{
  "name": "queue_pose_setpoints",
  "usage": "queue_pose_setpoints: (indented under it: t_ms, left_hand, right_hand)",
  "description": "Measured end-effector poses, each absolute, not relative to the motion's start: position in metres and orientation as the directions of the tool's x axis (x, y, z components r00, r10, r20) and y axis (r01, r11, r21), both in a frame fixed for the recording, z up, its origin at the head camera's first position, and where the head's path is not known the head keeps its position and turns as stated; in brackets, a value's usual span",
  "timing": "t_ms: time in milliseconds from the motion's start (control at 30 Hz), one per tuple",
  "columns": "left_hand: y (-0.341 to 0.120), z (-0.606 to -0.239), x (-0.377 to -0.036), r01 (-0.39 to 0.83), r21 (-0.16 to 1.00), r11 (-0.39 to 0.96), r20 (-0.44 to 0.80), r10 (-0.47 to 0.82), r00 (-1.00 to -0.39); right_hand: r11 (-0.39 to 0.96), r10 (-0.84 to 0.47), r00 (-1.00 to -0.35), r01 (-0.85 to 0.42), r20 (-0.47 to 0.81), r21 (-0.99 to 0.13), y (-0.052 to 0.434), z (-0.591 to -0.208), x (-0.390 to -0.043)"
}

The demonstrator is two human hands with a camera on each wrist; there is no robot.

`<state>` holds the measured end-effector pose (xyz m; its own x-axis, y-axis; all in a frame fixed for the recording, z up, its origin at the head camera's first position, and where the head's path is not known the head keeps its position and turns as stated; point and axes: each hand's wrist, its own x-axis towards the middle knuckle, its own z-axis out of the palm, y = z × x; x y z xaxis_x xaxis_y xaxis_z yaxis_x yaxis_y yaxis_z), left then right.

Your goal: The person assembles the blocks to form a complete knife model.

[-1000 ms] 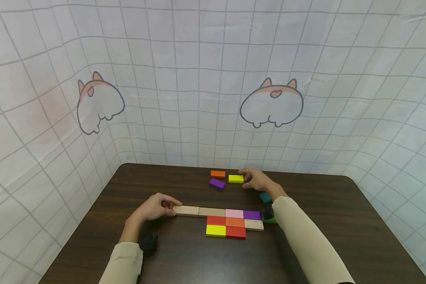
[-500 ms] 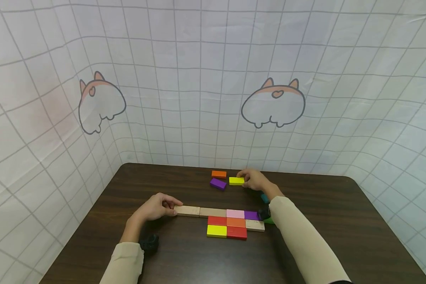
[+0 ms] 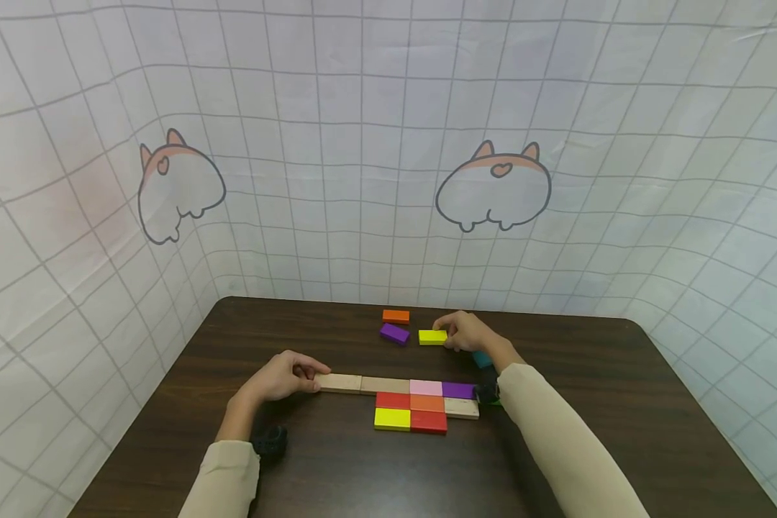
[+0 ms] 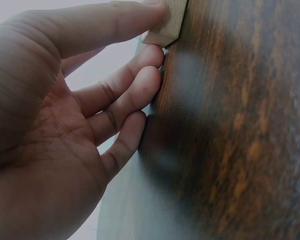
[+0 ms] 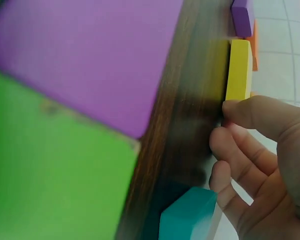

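Your left hand (image 3: 281, 378) pinches a plain wooden block (image 3: 340, 383); your right hand (image 3: 471, 333) grips a yellow block (image 3: 432, 338) by one end, a purple block (image 3: 395, 333) and orange block (image 3: 396, 316) left of that hand, a teal block (image 3: 482, 359) near its wrist

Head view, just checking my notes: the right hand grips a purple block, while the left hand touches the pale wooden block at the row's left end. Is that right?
Not quite: the block in the right hand is yellow, as the head view shows. The left hand does touch the pale wooden block at the row's left end.
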<state>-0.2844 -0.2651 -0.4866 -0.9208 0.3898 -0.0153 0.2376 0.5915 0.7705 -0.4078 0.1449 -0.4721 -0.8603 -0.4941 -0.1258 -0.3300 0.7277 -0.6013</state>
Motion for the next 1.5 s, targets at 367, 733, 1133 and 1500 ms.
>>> queue_pose_setpoints:
  t_ms: [367, 733, 1133, 1500]
  left_hand:
    - [-0.266, -0.486, -0.284, 0.251, 0.766, 0.592, -0.007, 0.398, -0.918]
    - [-0.266, -0.486, -0.283, 0.248, 0.772, 0.585, -0.008, 0.399, -0.917]
    - [-0.266, -0.484, -0.285, 0.239, 0.766, 0.597, -0.022, 0.395, -0.918]
    - [-0.265, -0.484, -0.284, 0.229, 0.771, 0.594, -0.030, 0.393, -0.919]
  right_hand:
    - [0.735, -0.499, -0.860, -0.356, -0.105, -0.578, 0.149, -0.472, -0.400]
    - [0.741, -0.517, -0.855, -0.422, -0.043, -0.523, 0.159, -0.458, -0.378]
    - [0.737, -0.498, -0.865, -0.456, 0.055, -0.499, 0.193, -0.453, -0.326]
    - [0.739, -0.495, -0.866, -0.460, 0.067, -0.491, 0.223, -0.457, -0.282]
